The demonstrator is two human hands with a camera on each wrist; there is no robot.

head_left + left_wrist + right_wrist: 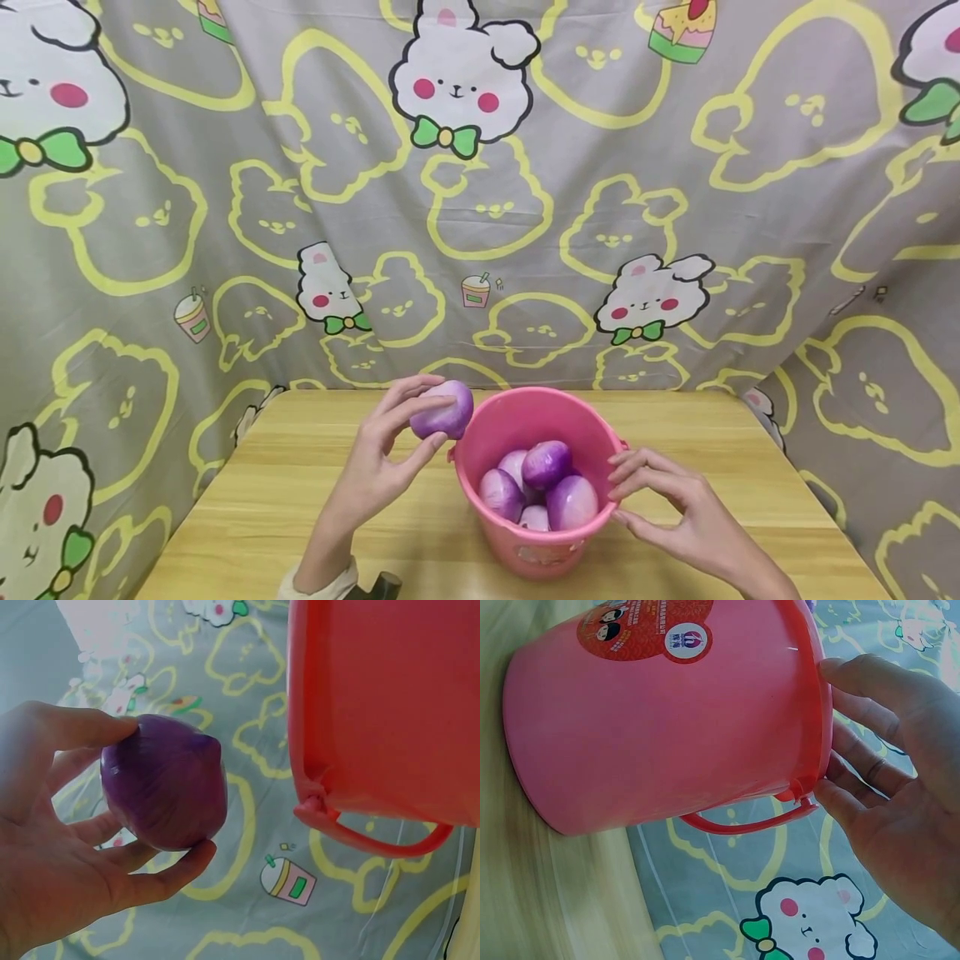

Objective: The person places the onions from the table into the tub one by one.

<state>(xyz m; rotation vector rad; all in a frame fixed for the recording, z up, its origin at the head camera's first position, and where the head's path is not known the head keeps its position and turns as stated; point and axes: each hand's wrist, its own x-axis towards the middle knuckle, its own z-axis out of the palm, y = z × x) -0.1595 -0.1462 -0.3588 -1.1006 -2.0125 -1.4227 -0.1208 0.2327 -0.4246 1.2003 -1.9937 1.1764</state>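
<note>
In the head view my left hand (pixel 382 454) holds a purple onion (pixel 453 410) in its fingertips and thumb, just left of the pink bucket's rim. The left wrist view shows this onion (pixel 165 784) with a small pointed tip, apart from the bucket (pixel 390 705). Several more purple onions (pixel 547 464) lie inside the pink bucket (pixel 536 562), which stands upright on the table. At the bucket's right side my right hand (pixel 686 508) grips the rim by the fingertips and thumb. The right wrist view shows the right hand (pixel 900 765) at the rim.
Under the bucket is a wood-grain table (pixel 285 467). A grey curtain (pixel 480 225) with rabbit drawings hangs behind it and at both sides. The bucket's handle (pixel 757 823) hangs along its far side. A dark object (pixel 385 586) shows by the left wrist.
</note>
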